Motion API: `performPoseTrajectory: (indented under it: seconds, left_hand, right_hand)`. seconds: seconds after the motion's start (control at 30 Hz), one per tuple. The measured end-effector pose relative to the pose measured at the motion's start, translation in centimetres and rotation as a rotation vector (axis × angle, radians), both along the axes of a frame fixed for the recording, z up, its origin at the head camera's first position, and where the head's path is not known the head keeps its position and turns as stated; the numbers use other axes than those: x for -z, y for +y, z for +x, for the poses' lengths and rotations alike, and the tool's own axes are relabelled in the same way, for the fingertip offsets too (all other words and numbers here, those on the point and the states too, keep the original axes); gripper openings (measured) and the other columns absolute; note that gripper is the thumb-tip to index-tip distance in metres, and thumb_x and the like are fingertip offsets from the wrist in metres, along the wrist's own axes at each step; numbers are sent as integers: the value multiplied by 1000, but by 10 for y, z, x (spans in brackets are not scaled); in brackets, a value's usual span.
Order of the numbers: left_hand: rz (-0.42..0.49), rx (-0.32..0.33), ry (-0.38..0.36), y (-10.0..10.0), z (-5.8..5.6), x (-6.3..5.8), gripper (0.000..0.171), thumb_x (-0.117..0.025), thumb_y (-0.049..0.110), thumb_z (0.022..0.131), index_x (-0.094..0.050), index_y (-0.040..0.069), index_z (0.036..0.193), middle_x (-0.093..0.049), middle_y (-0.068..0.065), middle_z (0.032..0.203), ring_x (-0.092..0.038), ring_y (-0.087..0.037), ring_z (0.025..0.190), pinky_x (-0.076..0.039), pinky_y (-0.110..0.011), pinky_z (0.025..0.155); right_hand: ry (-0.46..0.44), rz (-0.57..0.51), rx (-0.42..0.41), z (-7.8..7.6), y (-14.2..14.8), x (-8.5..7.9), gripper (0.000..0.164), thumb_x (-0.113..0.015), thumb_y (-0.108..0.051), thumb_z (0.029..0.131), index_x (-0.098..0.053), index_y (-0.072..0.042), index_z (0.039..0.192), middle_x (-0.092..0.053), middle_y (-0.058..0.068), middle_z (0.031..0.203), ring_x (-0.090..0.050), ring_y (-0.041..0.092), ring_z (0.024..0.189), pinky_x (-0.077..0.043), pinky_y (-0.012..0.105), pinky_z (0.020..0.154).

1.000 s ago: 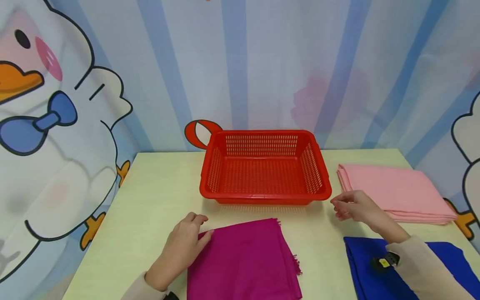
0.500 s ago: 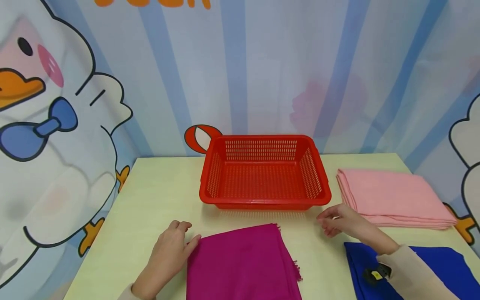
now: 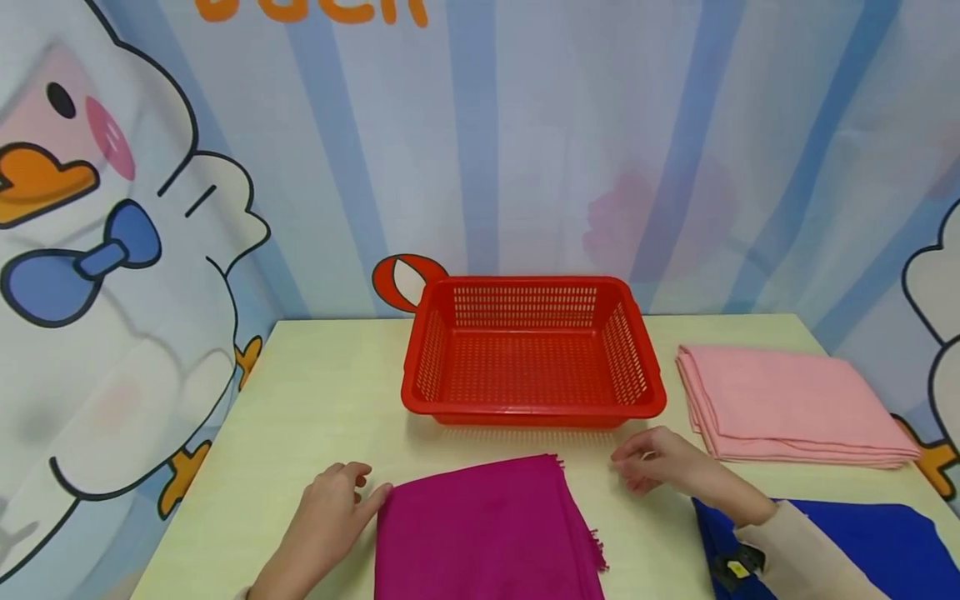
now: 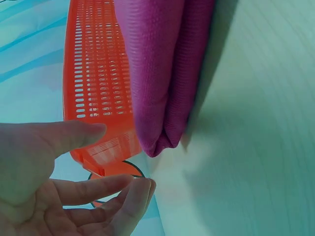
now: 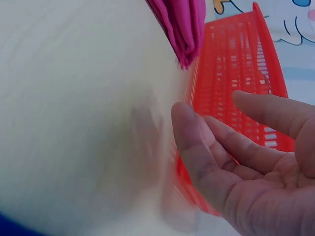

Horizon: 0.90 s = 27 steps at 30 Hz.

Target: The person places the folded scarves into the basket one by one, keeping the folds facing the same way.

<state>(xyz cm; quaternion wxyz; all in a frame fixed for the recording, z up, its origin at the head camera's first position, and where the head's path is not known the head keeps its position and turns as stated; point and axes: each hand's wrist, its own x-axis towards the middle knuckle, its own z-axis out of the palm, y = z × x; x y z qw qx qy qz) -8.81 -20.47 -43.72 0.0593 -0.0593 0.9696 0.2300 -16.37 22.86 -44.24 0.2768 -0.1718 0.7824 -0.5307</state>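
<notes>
- The magenta cloth (image 3: 480,533) lies folded on the pale table (image 3: 330,367), in front of the basket; its nearest part runs out of the head view.
- The left hand (image 3: 322,512) is at the cloth's far left corner. From the head its thumb seems to meet that corner; the left wrist view shows a gap between them. Thumb and fingers are spread apart, the fingers slightly bent.
- That wrist view also reveals thick, doubled folds, while the frayed right edge shows from the head.
- The right hand (image 3: 663,462) is beyond the cloth's right side, apart from it, near the basket's front right corner. Its wrist view shows the thumb held away from loosely bent fingers.
- The red basket (image 3: 532,410) stands upright near the table's back edge, with a strip of tabletop between it and the cloth.
- Tabletop also shows left of the left hand, out to the slanting table edge.
- On the right, space is tighter: a pink cloth (image 3: 795,400) lies farther back, and a blue cloth (image 3: 862,533) lies nearer, partly hidden by the right sleeve (image 3: 798,554).
</notes>
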Motion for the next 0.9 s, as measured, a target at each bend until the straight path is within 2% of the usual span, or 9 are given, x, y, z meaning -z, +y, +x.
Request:
performPoseTrajectory:
  seconds: [0.17, 0.4, 0.67, 0.9]
  left_hand:
    - [30, 2, -27, -3, 0, 3, 45, -76, 31, 89, -67, -7, 111, -65, -7, 90, -63, -18, 77, -56, -41, 74]
    - [70, 4, -51, -3, 0, 6, 44, -76, 31, 89, -68, -7, 110, -63, -4, 87, -62, -17, 76, -56, -36, 69]
    - [106, 23, -63, -3, 2, 9, 41, -75, 30, 90, -69, -7, 106, -59, 0, 81, -60, -14, 74, -54, -34, 67]
    - [113, -6, -122, -2, 2, 12, 41, -75, 31, 90, -69, -5, 107, -58, -1, 81, -59, -16, 76, -54, -33, 67]
  right_hand:
    - [-4, -12, -10, 3, -10, 3, 33, -60, -8, 100, -58, 22, 114, -69, 20, 96, -70, 37, 83, -60, 40, 72]
    - [16, -42, -26, 3, -24, 4, 33, -58, -6, 100, -58, 23, 115, -69, 23, 97, -69, 39, 86, -60, 41, 72]
    - [58, -42, -48, 3, -40, 8, 30, -59, -5, 100, -61, 23, 111, -70, 24, 90, -70, 38, 78, -61, 41, 66]
    - [13, -51, -52, 5, -47, 11, 30, -61, -6, 99, -62, 22, 109, -69, 22, 85, -69, 38, 75, -61, 41, 66]
